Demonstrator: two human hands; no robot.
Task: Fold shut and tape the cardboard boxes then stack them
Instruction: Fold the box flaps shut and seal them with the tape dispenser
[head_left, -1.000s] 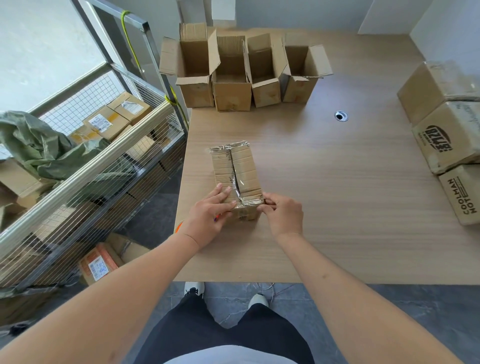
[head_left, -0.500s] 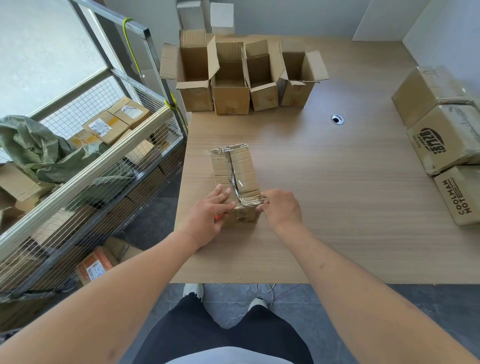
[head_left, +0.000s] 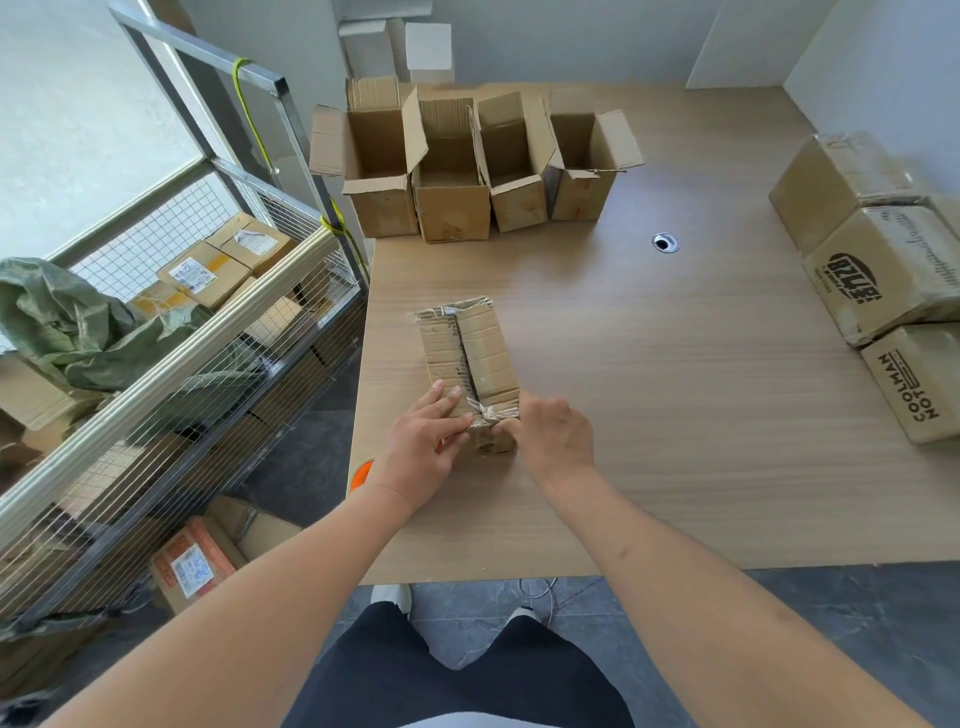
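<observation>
Not much has moved since a second ago: both hands are still parked on the near end of the closed box (head_left: 470, 364), and the main change is the view tipping down a touch, so the stuff at the back of the bench (head_left: 675, 415) sits lower in the shot.

Grip-wise, the left hand (head_left: 423, 441) lies on the box's near left corner with fingers fairly straight, pressing flat on the top flap beside the centre seam, not wrapped round anything. The right hand (head_left: 553, 434) is at the near right corner with fingers curled in against the crinkled clear tape (head_left: 491, 410) where it folds over the near edge; looks like a pinch on the tape end, though the fingertips are partly hidden.

The box sits on the bench near its front left edge, long side pointing away from the person, flaps folded shut, shiny tape along the seam and bunched at the far end too.

Further out, 4 open boxes (head_left: 467, 166) stand in a row at the back, flaps up, touching each other. A round cable hole (head_left: 665, 242) is set in the bench to their right. At the far right there's a pile of sealed printed boxes (head_left: 883, 260). Left of the bench is a wire cage trolley (head_left: 182, 338) holding labelled parcels and a green sack (head_left: 67, 322).
</observation>
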